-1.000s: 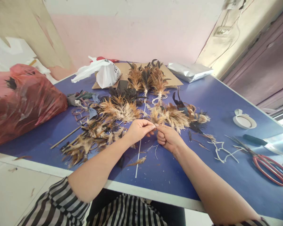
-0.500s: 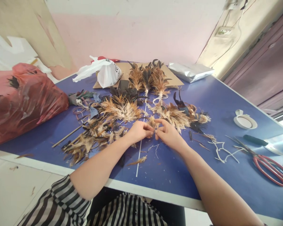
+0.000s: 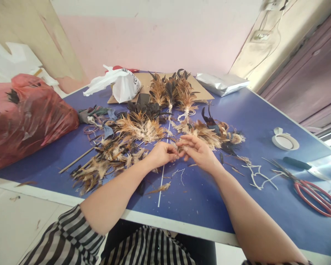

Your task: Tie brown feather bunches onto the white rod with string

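Note:
My left hand (image 3: 163,152) is pinched closed over the middle of the table, on what looks like a small pale feather, mostly hidden by the fingers. Right beside it, my right hand (image 3: 200,151) has its fingers stretched out and apart, the tips almost touching the left fingertips. Behind the hands lie a fan of brown and cream feathers (image 3: 143,129) and a paler feather pile (image 3: 206,136). A loose heap of mottled feathers (image 3: 99,171) is left of my left hand. Thin white thread (image 3: 179,173) and a single tan feather (image 3: 162,188) lie nearer me.
Tied feather bunches (image 3: 171,92) rest on cardboard (image 3: 202,94) at the back. A red plastic bag (image 3: 35,117) stands left. On the right are scissors (image 3: 314,197), a green-handled knife (image 3: 296,163), a tape roll (image 3: 285,141) and white string (image 3: 257,178). A silver packet (image 3: 222,84) lies behind.
My right hand's fingers have opened out from a pinch and stretch toward the left hand. The pale tuft seen above the fingertips is now mostly covered. My left hand stays pinched.

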`<state>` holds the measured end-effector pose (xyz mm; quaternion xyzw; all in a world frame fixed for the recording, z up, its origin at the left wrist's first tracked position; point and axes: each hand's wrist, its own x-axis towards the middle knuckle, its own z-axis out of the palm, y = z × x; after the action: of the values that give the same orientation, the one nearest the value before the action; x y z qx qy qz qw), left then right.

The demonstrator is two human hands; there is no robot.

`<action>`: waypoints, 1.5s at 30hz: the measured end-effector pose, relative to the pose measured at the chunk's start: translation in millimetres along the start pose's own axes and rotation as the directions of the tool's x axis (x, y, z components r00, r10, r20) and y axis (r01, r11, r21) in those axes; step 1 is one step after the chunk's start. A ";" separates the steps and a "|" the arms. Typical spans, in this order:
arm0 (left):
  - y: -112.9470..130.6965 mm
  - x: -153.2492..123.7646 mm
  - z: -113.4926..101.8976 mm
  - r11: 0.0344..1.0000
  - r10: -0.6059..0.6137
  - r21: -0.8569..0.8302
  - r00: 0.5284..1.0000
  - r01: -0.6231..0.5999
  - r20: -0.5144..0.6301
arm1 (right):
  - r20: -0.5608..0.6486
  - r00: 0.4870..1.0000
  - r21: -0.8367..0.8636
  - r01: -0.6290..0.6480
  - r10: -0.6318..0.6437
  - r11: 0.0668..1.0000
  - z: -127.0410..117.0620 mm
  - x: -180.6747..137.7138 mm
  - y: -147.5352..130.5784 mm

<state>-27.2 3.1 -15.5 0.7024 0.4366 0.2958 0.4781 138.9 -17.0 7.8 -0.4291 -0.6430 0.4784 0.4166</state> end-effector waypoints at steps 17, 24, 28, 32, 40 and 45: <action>6.0 -0.1 -2.5 0.969 -0.092 -0.219 0.991 0.111 0.096 | 0.144 0.897 -0.704 0.389 -0.417 0.595 -10.5 1.6 10.2; 3.7 1.5 -5.5 0.951 -0.136 -0.259 0.982 0.166 0.132 | 0.101 0.939 -0.706 0.301 -0.329 0.641 -9.1 -0.5 11.2; 1.9 2.6 -7.9 0.927 -0.186 -0.307 0.975 0.214 0.119 | 0.158 0.945 -0.692 0.314 -0.288 0.650 -9.6 -3.5 3.4; 2.1 2.1 -7.9 0.915 -0.204 -0.333 0.974 0.227 0.104 | 0.236 0.946 -0.682 0.325 -0.223 0.655 -9.5 -5.1 1.7; 2.8 1.7 -3.3 0.951 -0.159 -0.256 0.984 0.175 0.080 | -0.122 0.965 -0.411 0.162 -0.230 0.897 0.3 -10.7 -17.0; 8.1 -2.1 -1.8 0.991 -0.067 -0.114 0.994 0.076 0.082 | -0.025 0.998 -0.179 -0.060 0.056 0.982 9.8 -8.6 -7.6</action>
<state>-27.0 0.6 -7.3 0.6681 0.4244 0.2760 0.5453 130.9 -29.1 12.3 -0.4880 -0.6666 0.4263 0.3684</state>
